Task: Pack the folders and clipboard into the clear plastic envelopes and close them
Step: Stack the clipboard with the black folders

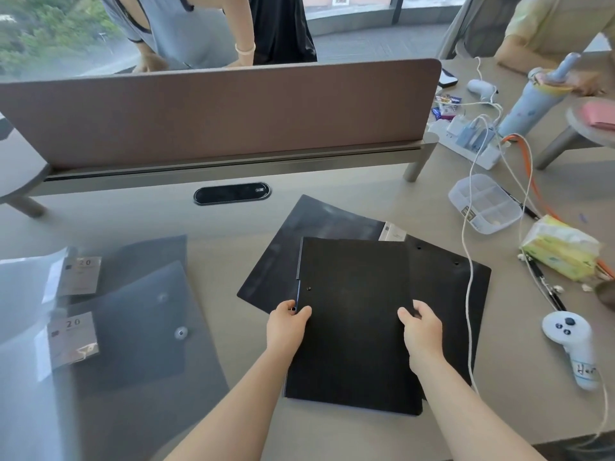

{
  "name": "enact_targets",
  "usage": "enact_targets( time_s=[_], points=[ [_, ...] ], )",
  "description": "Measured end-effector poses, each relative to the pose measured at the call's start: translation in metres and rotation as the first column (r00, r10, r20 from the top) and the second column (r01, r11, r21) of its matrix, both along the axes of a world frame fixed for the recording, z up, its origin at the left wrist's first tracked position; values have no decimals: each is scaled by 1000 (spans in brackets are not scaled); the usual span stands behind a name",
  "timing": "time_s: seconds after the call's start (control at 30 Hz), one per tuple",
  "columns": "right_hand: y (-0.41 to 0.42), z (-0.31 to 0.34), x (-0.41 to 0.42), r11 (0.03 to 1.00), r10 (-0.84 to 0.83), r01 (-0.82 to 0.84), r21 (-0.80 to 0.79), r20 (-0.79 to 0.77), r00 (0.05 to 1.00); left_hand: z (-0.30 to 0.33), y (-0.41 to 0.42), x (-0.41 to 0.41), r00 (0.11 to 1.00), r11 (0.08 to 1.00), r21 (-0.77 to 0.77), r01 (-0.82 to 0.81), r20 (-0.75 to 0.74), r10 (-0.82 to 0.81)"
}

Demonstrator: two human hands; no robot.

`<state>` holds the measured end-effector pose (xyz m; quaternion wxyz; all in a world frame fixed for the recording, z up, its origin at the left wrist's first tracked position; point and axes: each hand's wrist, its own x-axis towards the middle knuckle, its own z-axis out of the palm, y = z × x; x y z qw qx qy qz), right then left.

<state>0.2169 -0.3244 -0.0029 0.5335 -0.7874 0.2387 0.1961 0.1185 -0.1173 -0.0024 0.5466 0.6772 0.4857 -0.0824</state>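
A black folder (354, 314) lies on top of a small stack in the middle of the desk. My left hand (287, 324) grips its left edge by the spine, and my right hand (421, 327) grips its right edge. Beneath it a second black folder (319, 221) sticks out toward the back left, and a black board with small holes (449, 277) shows at the right. Two clear plastic envelopes lie at the left: one in front (133, 334) with a snap button, another (143, 254) behind it. Each has a label marked 20.
A brown divider panel (216, 111) runs across the back of the desk. At the right are a compartment box (484, 202), a tissue pack (562, 249), pens, a white controller (569, 344), a white cable (469, 277), a power strip and a tumbler. People stand beyond the divider.
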Motion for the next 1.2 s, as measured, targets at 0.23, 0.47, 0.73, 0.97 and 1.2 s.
enact_targets(
  time_s=[0.23, 0.47, 0.73, 0.97, 1.2],
  points=[
    [38, 12, -15, 989, 73, -77, 123, 35, 997, 7, 37, -29, 985, 989, -35, -145, 87, 147],
    [112, 23, -44, 957, 221, -231, 174, 73, 972, 25, 92, -83, 915, 927, -87, -364, 154, 374],
    [166, 9, -87, 915, 349, -351, 197, 46, 936, 24, 128, -144, 881, 888, -11, -460, 123, 458],
    [194, -6, -113, 884, 455, -456, 99, 29, 890, 11, 147, -180, 865, 863, 58, -502, 50, 500],
    [208, -20, -125, 710, 683, -680, -182, -52, 728, 0, 159, -200, 869, 855, 176, -487, 1, 495]
  ],
)
